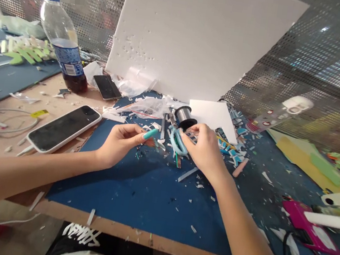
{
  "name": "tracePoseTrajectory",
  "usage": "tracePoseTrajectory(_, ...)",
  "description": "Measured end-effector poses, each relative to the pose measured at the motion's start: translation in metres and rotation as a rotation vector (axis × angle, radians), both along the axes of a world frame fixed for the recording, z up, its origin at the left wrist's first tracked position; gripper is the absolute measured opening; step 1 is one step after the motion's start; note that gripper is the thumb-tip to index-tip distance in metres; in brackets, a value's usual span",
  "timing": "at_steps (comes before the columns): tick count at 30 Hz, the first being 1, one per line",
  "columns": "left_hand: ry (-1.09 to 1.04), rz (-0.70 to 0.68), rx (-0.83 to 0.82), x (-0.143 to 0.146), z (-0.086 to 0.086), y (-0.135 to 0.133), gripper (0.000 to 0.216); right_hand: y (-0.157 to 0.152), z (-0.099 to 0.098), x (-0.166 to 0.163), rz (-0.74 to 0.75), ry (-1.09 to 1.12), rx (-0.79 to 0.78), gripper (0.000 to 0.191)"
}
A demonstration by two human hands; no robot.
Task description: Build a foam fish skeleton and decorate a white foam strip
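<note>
My left hand (120, 143) is raised over the blue mat (122, 197), with thumb and fingers pinched together. A long teal nail (150, 133) shows on its thumb. Whatever sits between those fingertips, if anything, is too small to name. To its right, my right hand (203, 147) closes its fingers on a light-blue looped piece (178, 142), whose exact kind I cannot tell. Just behind that hand lies a spool of grey wire (184, 117) with black flanges. Blue and white scraps are scattered around both hands.
A white-edged phone (65, 129), a dark phone (107, 87) and a cola bottle (64, 55) are on the left. Behind stands a white foam board (185, 37) against perforated metal. To the right are a magenta device (312, 227) and yellow-green sheets (307, 159).
</note>
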State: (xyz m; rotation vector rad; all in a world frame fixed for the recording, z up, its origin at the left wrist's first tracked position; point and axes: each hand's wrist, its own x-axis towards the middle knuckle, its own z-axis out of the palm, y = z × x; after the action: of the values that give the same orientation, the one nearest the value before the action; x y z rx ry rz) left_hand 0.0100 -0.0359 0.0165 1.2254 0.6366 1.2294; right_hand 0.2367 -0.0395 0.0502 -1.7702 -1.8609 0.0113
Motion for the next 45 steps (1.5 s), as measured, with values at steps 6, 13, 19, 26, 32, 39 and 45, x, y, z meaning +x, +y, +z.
tracePoseTrajectory(6, -0.035, -0.122, -0.075, -0.005, 0.004, 0.004, 0.026, 0.009, -0.016, 0.012, -0.068, -0.17, -0.182, 0.027)
tracePoseTrajectory(13, -0.002, -0.196, -0.112, -0.005, 0.01, 0.007, 0.03, 0.009, -0.019, 0.008, -0.082, -0.296, -0.113, 0.03)
tracePoseTrajectory(19, 0.002, -0.199, -0.146, -0.005, 0.01, 0.008, 0.032, 0.014, -0.025, 0.011, -0.085, -0.366, -0.154, 0.029)
tracePoseTrajectory(26, 0.06, -0.172, -0.133, -0.005, 0.004, 0.012, 0.029, 0.015, -0.034, 0.014, -0.058, -0.42, -0.13, 0.03)
tracePoseTrajectory(32, 0.084, -0.155, -0.044, -0.006, 0.002, 0.014, 0.019, 0.006, -0.026, -0.001, -0.039, -0.269, 0.112, 0.029)
tracePoseTrajectory(39, 0.041, -0.224, 0.072, -0.006, 0.005, 0.009, 0.009, -0.027, -0.007, -0.047, 0.461, 0.412, -0.053, 0.045)
tracePoseTrajectory(45, 0.11, -0.225, 0.05, -0.002, 0.008, 0.002, 0.015, -0.03, -0.022, -0.07, 0.703, 0.953, -0.368, 0.053)
